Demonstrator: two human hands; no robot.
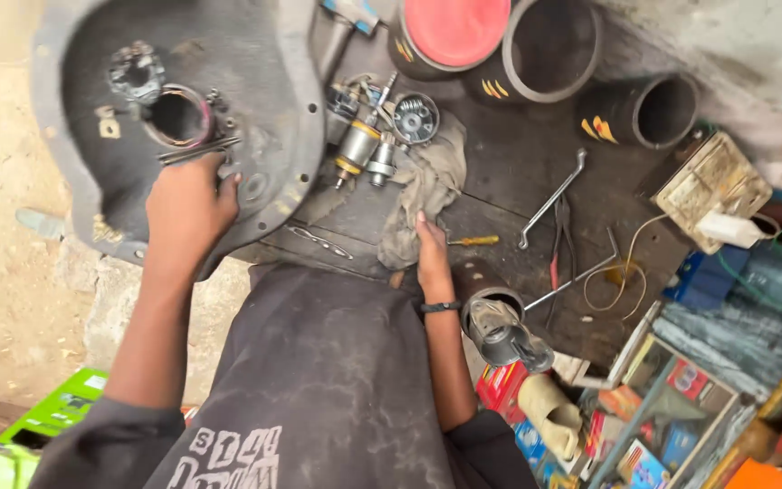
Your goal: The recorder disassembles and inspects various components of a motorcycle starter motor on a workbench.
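A large dark grey metal housing [255,81] with a round hole lies on the left of a dark, oily workbench [518,154]. My left hand [187,204] rests on the housing's lower edge and grips a thin metal tool [199,150] just below the hole. My right hand [431,258] presses flat on a dirty grey rag [427,186] in the middle of the bench, fingers together and holding nothing. Small motor parts [366,145] with a yellow band lie just above the rag. A yellow-handled screwdriver [474,241] lies just right of my right hand.
Black cylindrical tubs [653,109] lie at the back, one with a red lid [456,27]. Wrenches [549,199], pliers and wire lie to the right. A metal can [500,326] stands near my right wrist. Coloured boxes [653,426] fill the lower right; a green box [38,426] sits lower left.
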